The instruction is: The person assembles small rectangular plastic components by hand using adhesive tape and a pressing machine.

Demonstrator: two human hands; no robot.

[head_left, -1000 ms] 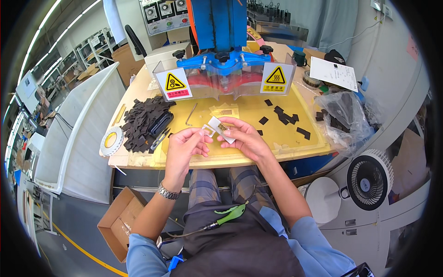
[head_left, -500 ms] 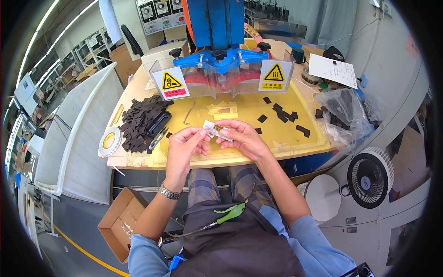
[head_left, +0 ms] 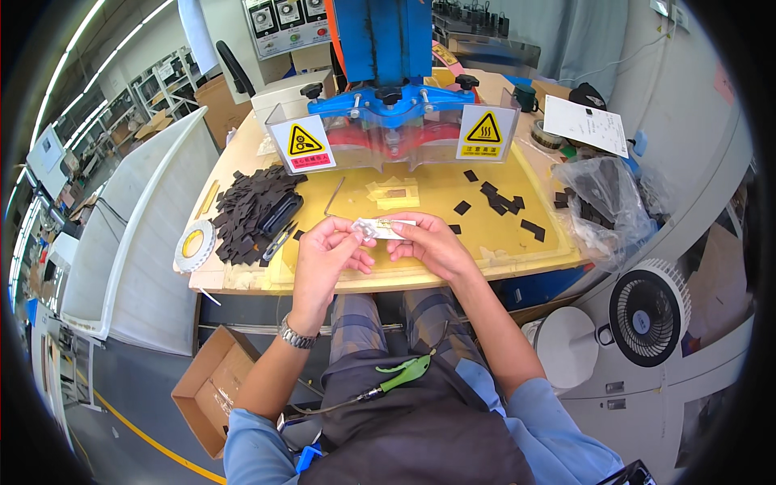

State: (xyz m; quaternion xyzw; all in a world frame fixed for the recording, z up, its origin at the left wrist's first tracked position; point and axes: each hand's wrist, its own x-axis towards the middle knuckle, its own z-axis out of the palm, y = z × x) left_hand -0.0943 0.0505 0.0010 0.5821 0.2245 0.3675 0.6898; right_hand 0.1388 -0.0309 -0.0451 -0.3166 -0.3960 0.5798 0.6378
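Above the front part of the yellow work mat (head_left: 485,250), my two hands hold a small white strip (head_left: 386,229) with gold-coloured marks. My left hand (head_left: 327,259) pinches its crumpled-looking left end between thumb and fingers. At the other end my right hand (head_left: 436,245) grips it, thumb on top and fingers beneath. Just beyond the hands, a pale yellow taped patch with a small rectangle (head_left: 396,193) lies on the mat. Black rectangular pieces (head_left: 255,214) are heaped to the left, and several more black pieces (head_left: 499,199) lie scattered to the right.
A blue press (head_left: 384,48) with a clear guard (head_left: 396,149) and warning signs stands ahead. Left of my hands are a hex key (head_left: 334,196), a cutter (head_left: 279,242) and a tape roll (head_left: 195,245). A plastic bag (head_left: 598,214) and a fan (head_left: 647,314) are at right.
The white strip is now turned flatter and more level between my hands, with more of its length showing. Both hands stay in nearly the same place.
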